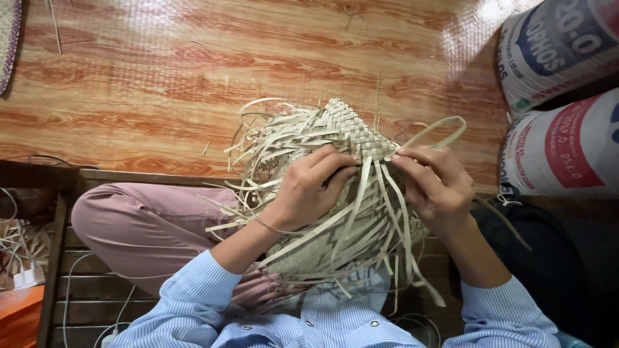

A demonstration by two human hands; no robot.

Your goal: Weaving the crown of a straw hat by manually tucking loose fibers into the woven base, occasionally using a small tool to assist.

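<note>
Here the left hand [309,190] lay curled over the half-woven straw piece [335,187], its fingers bent and pressing several flat strips against the plaited part, so it was grasping the weave itself. The right hand [435,187] pinched one pale strip [431,131] between thumb and forefinger just beside the woven edge; that strip arched up and away in a loop toward the right. The two hands sat close together, nearly meeting at the finished checkered band [351,129], which formed a rounded, tightly plaited corner at the top of the piece. The piece rested in the person's lap, above the pink trouser leg [138,222] and the blue striped shirt [335,319]. From the band, loose strips fanned out in every direction: a tangled curl to the upper left, long straight ones hanging down over the shirt front. The strips looked thin, flat, dry and slightly glossy. Beyond the work, a glossy floor covering [193,77] with a reddish wood-grain print spread wide and mostly open toward the top, with a few stray slivers on it. To the right, two bulging printed sacks [561,96] crowded close to the right hand's side. At lower left, a slatted wooden platform [84,290] carried white cables [26,274], and a woven mat edge [8,38] showed at the far upper left.
</note>
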